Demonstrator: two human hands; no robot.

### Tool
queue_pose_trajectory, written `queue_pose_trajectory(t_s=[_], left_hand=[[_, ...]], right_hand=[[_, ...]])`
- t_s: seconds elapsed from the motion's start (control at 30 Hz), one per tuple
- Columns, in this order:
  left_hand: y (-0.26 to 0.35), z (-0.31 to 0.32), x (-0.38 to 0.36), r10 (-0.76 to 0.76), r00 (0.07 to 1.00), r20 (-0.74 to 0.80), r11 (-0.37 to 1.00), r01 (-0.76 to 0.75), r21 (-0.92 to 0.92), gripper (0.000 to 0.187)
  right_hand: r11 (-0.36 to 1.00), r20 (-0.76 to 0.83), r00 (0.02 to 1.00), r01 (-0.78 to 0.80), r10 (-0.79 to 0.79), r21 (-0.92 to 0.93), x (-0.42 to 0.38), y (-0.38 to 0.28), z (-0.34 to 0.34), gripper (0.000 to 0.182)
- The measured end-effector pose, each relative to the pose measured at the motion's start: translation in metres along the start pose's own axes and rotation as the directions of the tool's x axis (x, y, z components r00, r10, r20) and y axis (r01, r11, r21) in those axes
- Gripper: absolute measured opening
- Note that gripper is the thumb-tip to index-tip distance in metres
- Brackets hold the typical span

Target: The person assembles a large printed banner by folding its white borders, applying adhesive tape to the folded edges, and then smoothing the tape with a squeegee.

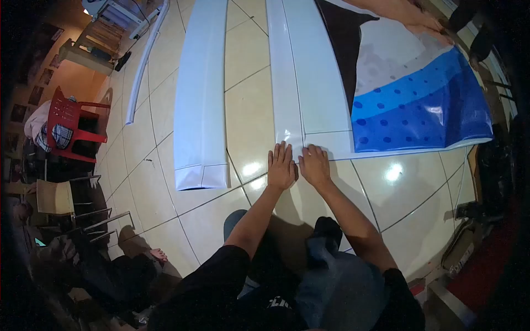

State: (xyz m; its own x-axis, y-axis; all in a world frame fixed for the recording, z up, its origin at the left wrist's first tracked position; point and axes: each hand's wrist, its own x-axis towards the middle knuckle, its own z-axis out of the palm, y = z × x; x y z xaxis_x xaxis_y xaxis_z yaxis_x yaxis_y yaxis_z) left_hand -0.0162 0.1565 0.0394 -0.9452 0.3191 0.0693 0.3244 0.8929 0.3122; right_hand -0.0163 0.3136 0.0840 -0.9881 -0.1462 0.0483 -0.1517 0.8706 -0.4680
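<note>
A large glossy vinyl banner (pixel 408 118) lies on the floor, printed in blue with dark dots, white and dark brown. Its plain white border (pixel 287 83) runs along the left side and looks folded over, with creases meeting near the lower corner. My left hand (pixel 282 168) lies flat on that corner, fingers stretched forward and touching the sheet. Close beside it, my right hand (pixel 315 167) presses on the lower edge, its fingers laid out and slightly bent. Neither hand grips anything visible. The banner's top runs out of view.
A long white folded strip (pixel 200 99) lies left of the banner, and a thin white pole (pixel 144 66) farther left. A red plastic chair (pixel 72 124) and a metal-framed chair (pixel 55 197) stand at left. Another person's arm (pixel 411 16) reaches over the banner's top right.
</note>
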Motion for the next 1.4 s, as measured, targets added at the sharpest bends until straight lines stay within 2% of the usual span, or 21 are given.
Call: queue_pose_trajectory(t_s=[0.03,0.07,0.13,0.17,0.23,0.27,0.3,0.37,0.4,0.43,0.47,0.5,0.6,0.63,0.7,0.73,1.1,1.17,1.2,1.27,1.4], left_hand=[[0.001,0.000,-0.005,0.002,1.000,0.010,1.000,-0.002,-0.003,0.058],[0.002,0.000,-0.010,0.030,0.998,0.052,0.998,-0.033,0.047,0.058],[0.007,-0.003,-0.021,0.106,0.991,0.081,0.991,-0.112,0.069,0.059],[0.009,-0.005,-0.025,0.113,0.990,0.090,0.990,-0.119,0.070,0.059],[0.014,-0.011,-0.029,0.172,0.981,0.091,0.979,-0.160,-0.124,0.057],[0.017,-0.014,-0.026,0.210,0.975,-0.075,0.969,-0.218,-0.116,0.041],[0.015,-0.016,-0.024,0.213,0.975,-0.065,0.970,-0.219,-0.110,0.041],[0.008,-0.020,-0.015,-0.012,0.988,-0.152,0.930,-0.045,-0.364,0.026],[0.013,-0.028,-0.001,-0.106,0.922,-0.372,0.927,-0.044,-0.372,0.020],[0.003,-0.024,0.011,-0.179,0.894,-0.412,0.934,0.022,-0.357,0.022],[-0.004,-0.041,0.027,-0.176,0.916,-0.360,0.932,0.037,-0.362,0.025],[-0.010,-0.045,0.048,-0.165,0.893,-0.419,0.945,0.022,-0.326,0.022],[-0.048,-0.031,0.088,-0.042,0.954,-0.297,0.999,0.029,-0.046,0.046],[-0.056,-0.029,0.092,-0.047,0.955,-0.292,0.998,0.033,-0.053,0.046],[-0.068,-0.024,0.100,0.122,0.992,-0.034,0.986,-0.117,0.116,0.055],[-0.070,-0.018,0.100,0.086,0.993,0.084,0.994,-0.091,0.053,0.058],[-0.049,-0.007,0.088,0.049,0.999,-0.007,0.996,-0.049,0.076,0.060],[-0.043,-0.007,0.080,0.069,0.996,0.053,0.994,-0.074,0.085,0.061],[-0.040,-0.008,0.076,0.072,0.997,0.031,0.993,-0.075,0.093,0.061],[-0.035,-0.008,0.064,0.124,0.989,0.082,0.991,-0.127,0.033,0.062],[-0.021,-0.025,0.039,0.197,0.977,0.083,0.980,-0.198,0.005,0.060]], right_hand=[[0.991,-0.084,0.989,0.122,-0.118,0.048,0.002,0.003,0.009,0.040],[0.992,-0.081,0.991,0.113,-0.109,0.048,0.004,0.007,0.017,0.040],[0.986,0.040,0.987,0.156,-0.153,-0.055,0.011,0.006,0.021,0.054],[0.988,0.038,0.989,0.145,-0.144,-0.051,0.019,0.008,0.021,0.054],[0.989,0.111,0.990,0.102,-0.090,-0.106,0.040,0.014,0.022,0.059],[0.991,0.112,0.990,0.096,-0.085,-0.096,0.050,0.015,0.023,0.059],[0.993,0.065,0.995,0.081,-0.076,-0.083,0.060,0.015,0.023,0.058],[0.996,0.020,0.998,0.068,-0.067,-0.063,0.065,0.010,0.026,0.057],[0.990,0.065,0.993,0.102,-0.095,-0.098,0.064,0.010,0.029,0.058],[0.982,0.112,0.986,0.136,-0.121,-0.133,0.061,0.009,0.033,0.059],[0.982,0.121,0.985,0.137,-0.121,-0.128,0.056,0.008,0.037,0.059],[0.978,0.102,0.987,0.140,-0.125,-0.155,0.049,0.007,0.041,0.060],[0.972,0.096,0.986,0.149,-0.133,-0.182,0.025,0.007,0.042,0.062],[0.973,0.094,0.987,0.144,-0.129,-0.179,0.016,0.008,0.041,0.063],[0.975,0.094,0.989,0.133,-0.118,-0.178,0.001,0.014,0.037,0.064],[0.977,0.089,0.990,0.122,-0.108,-0.172,-0.007,0.018,0.036,0.065],[0.973,0.075,0.989,0.142,-0.130,-0.179,-0.033,0.033,0.024,0.063],[0.983,0.143,0.986,0.110,-0.090,-0.145,-0.034,0.029,0.020,0.062],[0.981,0.125,0.987,0.123,-0.104,-0.152,-0.033,0.027,0.018,0.062],[0.965,0.220,0.970,0.153,-0.105,-0.214,-0.035,0.024,0.013,0.061],[0.965,0.203,0.962,0.214,-0.181,-0.153,-0.039,0.024,0.018,0.058]])
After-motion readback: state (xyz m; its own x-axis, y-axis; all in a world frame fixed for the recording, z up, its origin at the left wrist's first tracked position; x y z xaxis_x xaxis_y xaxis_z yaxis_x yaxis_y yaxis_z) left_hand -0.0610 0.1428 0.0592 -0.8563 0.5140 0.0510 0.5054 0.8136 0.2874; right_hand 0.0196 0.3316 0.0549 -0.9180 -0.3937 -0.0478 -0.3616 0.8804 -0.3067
